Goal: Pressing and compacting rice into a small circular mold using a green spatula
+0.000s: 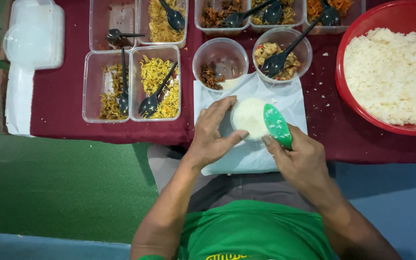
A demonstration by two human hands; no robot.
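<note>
A small clear cup of white rice (248,117) sits on a sheet of white paper (246,159) at the table's near edge. My left hand (214,132) wraps around the cup's left side. Gripped in my right hand (298,156) is a green rice paddle (277,126), whose blade rests on the right of the rice in the cup. A big red bowl of white rice (392,72) stands at the right.
Two round clear bowls (220,60) (282,55) of side dishes stand behind the paper. Rectangular clear tubs (155,82) hold yellow noodles and other food, with black spoons (151,101) in them. A stack of clear lids (32,33) lies far left on the maroon cloth (58,96).
</note>
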